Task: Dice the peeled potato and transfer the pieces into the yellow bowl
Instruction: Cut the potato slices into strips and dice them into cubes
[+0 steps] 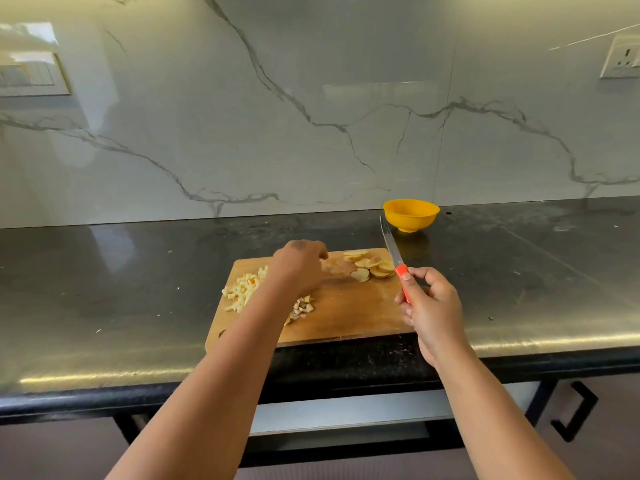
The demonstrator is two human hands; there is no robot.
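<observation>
Orange-handled knife in right hand; potato slices just left.

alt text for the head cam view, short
A person's right hand holds an orange-handled knife up while the left hand reaches over a wooden cutting board with diced potato and uncut potato slices. A yellow bowl stands behind on the black counter.

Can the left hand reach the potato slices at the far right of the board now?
Probably yes. The left hand hovers over the board with bare wood between it and the potato slices. The knife in the right hand stands just right of them.
</observation>
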